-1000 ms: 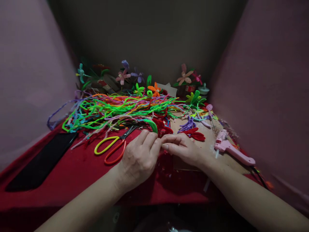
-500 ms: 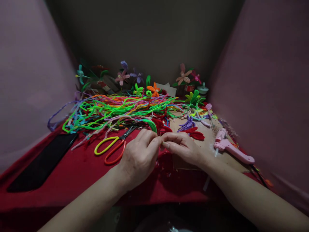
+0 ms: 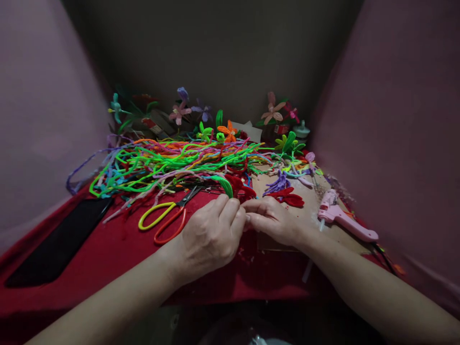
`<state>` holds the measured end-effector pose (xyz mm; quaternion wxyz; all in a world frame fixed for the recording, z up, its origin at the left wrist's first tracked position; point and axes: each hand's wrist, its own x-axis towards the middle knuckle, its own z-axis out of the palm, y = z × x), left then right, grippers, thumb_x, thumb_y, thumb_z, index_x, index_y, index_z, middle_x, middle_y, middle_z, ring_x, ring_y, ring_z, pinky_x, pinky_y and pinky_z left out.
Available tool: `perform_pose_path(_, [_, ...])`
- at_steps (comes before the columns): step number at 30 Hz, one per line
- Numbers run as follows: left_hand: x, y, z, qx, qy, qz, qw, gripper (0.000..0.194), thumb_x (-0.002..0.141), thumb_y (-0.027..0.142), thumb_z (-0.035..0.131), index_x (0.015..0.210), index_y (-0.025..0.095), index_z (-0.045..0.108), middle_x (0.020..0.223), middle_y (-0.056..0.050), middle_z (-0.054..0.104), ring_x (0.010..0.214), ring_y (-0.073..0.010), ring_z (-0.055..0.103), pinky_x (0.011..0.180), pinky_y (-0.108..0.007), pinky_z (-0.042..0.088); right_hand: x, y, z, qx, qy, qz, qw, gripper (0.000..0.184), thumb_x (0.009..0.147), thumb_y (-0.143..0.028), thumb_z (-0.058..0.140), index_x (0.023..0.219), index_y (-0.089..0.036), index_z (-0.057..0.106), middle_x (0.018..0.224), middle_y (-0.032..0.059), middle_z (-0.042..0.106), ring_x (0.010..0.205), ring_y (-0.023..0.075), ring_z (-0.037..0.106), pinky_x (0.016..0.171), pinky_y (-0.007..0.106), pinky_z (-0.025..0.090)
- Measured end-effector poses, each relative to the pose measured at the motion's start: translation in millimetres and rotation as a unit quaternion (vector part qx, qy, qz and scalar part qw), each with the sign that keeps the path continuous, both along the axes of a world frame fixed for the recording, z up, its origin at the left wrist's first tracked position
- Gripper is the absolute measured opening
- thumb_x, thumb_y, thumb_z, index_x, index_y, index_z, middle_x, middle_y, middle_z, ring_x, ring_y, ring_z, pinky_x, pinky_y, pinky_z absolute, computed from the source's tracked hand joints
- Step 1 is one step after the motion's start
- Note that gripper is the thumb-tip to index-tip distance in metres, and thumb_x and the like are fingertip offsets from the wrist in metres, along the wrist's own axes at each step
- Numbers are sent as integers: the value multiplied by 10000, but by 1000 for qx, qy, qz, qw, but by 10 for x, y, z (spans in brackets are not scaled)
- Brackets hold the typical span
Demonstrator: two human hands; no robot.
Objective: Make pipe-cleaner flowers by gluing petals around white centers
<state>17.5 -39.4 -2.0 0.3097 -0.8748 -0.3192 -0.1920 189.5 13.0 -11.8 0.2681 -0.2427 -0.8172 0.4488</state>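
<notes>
Checking the head view from where I stood, I noted both forearms angled inward over the red cloth (image 3: 118, 251). The left hand (image 3: 213, 235) was curled, knuckles up; the right hand (image 3: 275, 221) met it, thumb and forefinger converging. Fingertips touched; whether they pinched anything was hidden, and I could not tell. A red flower (image 3: 244, 189) and a green leaf (image 3: 224, 184) showed just beyond the hands, right of the scissors (image 3: 172, 215). At the back stood a lidded jar (image 3: 301, 131), contents not discernible, beside a red-labelled container (image 3: 281, 129); whether the pink flower (image 3: 272, 114) above stood in it, I could not determine.
</notes>
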Motion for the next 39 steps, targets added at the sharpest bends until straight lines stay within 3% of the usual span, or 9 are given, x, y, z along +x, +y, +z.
perform_pose_path(4, [39,-13,-8,-105,-131,20,986,125,836,95,426,820,122,547,727,-66,574,662,-178,505,581,-302,438,4,-24,27,61,2,-35,998,189,838,-237,469,809,-114,608,718,29,582,649,122,512,596,232,400])
perform_pose_path(7, [44,1,28,-297,-312,31,902,98,827,132,450,796,155,539,705,-27,569,627,-138,516,557,-266,436,6,-28,7,165,6,-77,983,163,823,-250,512,885,-122,591,783,56,596,696,141,530,638,259,421])
perform_pose_path(13, [30,113,38,-702,-612,-29,363,194,695,146,624,843,163,499,562,35,548,421,-80,480,345,-171,368,-8,-34,-57,285,109,-66,950,230,781,-174,507,1006,-129,529,930,120,580,869,193,549,765,347,465])
perform_pose_path(16, [77,154,-61,-753,-602,-71,257,151,696,146,618,823,130,538,522,26,544,373,-52,433,322,-145,335,-9,-61,-35,290,143,-57,945,227,753,-129,508,974,-113,551,924,132,572,879,202,547,771,357,473])
perform_pose_path(18, [104,168,-99,-753,-596,-70,269,121,724,207,609,792,141,534,511,27,536,364,-57,426,314,-151,322,13,-74,15,288,152,-56,944,205,756,-112,494,947,-122,568,921,125,568,869,198,549,766,357,474])
perform_pose_path(20, [87,186,-89,-714,-609,-27,344,141,737,260,608,780,166,513,532,35,537,375,-65,427,316,-156,295,61,-74,80,283,153,-75,944,198,767,-99,476,936,-134,572,928,115,567,876,193,549,781,362,466])
perform_pose_path(25, [-175,305,-3,-523,-513,135,667,110,709,269,613,715,167,569,629,15,567,540,-99,476,485,-199,362,263,-43,111,260,-5,-103,960,167,781,-95,459,886,-152,575,844,70,576,795,171,535,724,325,446])
perform_pose_path(27, [-273,369,-32,-482,-426,173,746,107,696,273,610,674,168,604,675,-14,604,638,-141,513,568,-234,384,330,-40,28,272,-94,-93,953,145,775,-117,483,873,-152,583,833,66,571,768,167,523,699,313,438])
perform_pose_path(39, [-247,467,-160,-655,-452,140,589,258,697,355,605,550,164,511,397,61,377,333,-56,263,363,-215,159,394,-73,-172,351,-156,-64,921,161,812,-288,581,892,-173,662,955,114,626,942,237,523,810,416,423])
